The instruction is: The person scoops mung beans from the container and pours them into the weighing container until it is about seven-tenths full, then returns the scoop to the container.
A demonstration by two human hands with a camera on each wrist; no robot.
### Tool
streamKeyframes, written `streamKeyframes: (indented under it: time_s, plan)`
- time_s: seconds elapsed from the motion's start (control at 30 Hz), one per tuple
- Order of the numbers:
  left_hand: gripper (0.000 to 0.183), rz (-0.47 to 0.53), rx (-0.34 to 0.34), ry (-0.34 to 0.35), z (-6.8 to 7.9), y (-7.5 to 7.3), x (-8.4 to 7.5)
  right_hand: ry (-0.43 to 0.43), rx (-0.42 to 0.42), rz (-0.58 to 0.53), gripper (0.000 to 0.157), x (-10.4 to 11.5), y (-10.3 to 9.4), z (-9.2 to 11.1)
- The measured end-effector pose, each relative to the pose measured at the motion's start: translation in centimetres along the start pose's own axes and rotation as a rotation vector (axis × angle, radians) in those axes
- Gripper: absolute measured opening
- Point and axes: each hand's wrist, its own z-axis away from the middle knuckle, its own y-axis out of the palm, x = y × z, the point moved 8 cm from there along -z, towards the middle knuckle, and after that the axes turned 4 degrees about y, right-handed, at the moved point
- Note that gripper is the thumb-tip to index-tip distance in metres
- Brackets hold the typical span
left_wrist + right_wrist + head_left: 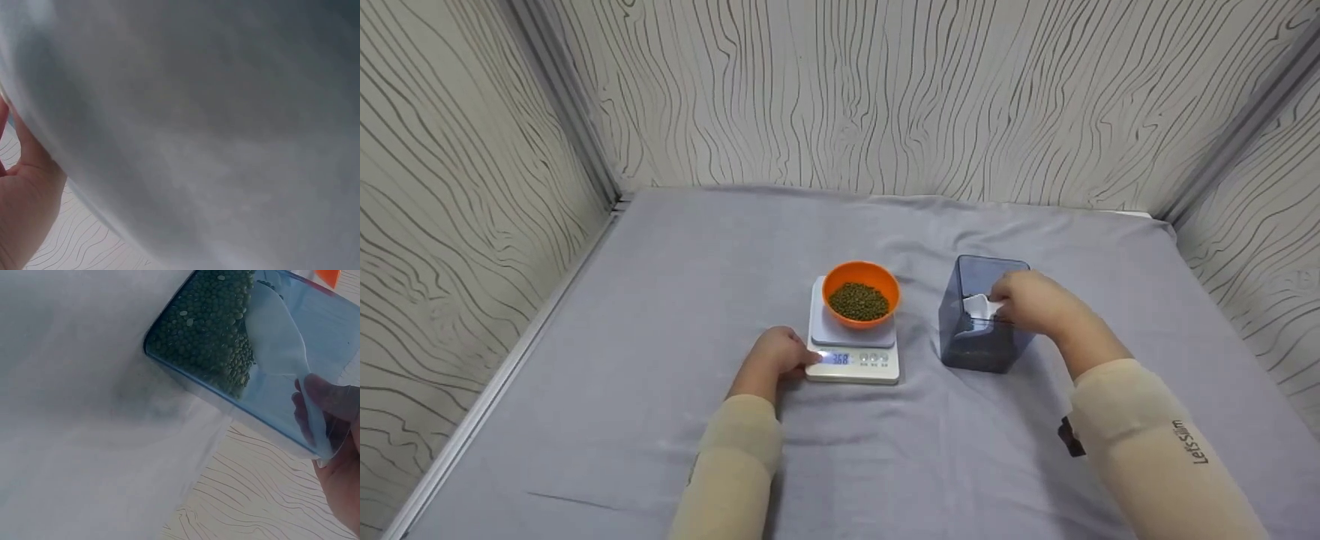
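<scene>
A white kitchen scale (pixel 853 372) with a lit display carries an orange bowl (pixel 891 294) part-filled with green mung beans (pixel 859 301). My left hand (pixel 776 351) holds the scale's left front corner, thumb by the display; in the left wrist view only part of this hand (pixel 31 191) shows at the left edge. To the right of the scale stands a clear blue container (pixel 976 358). My right hand (pixel 1030 301) grips the handle of a white scoop (pixel 976 306) inside it. In the right wrist view the scoop's bowl (pixel 275 332) meets the beans (pixel 197 332) at the container's bottom.
A wrinkled grey cloth (pixel 660 315) covers the table. Wood-patterned panels (pixel 847 97) stand behind and on both sides, joined by metal posts. A dark strap piece (pixel 1071 437) shows at my right forearm.
</scene>
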Motion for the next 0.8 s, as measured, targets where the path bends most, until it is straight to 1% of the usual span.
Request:
streamKeyframes:
  time_s: [0.13,0.3,0.43,0.53,0.63,0.8]
  plan:
    - [0.023,-0.004,0.000,-0.004,-0.1,0.0,0.0,-0.037,-0.056,0.004,0.014,-0.1,-0.7,0.6]
    - [0.024,0.015,0.003,-0.021,-0.3,0.1,0.1,-0.076,-0.118,-0.022,0.011,-0.1,-1.9,1.3]
    - [0.024,-0.003,0.001,0.004,-0.1,0.0,-0.1,-0.019,-0.105,-0.065,0.010,-0.9,-2.3,1.8]
    - [0.023,-0.020,0.000,0.011,0.1,-0.1,-0.2,0.019,-0.096,-0.100,0.010,-1.5,-2.4,2.2]
    - [0.024,-0.019,0.003,-0.008,0.1,-0.1,-0.1,0.030,-0.109,-0.138,0.009,-2.0,-2.6,2.7]
    - [0.024,-0.022,0.004,-0.017,0.1,-0.1,-0.1,0.082,-0.130,-0.204,0.010,-3.1,-2.7,3.6]
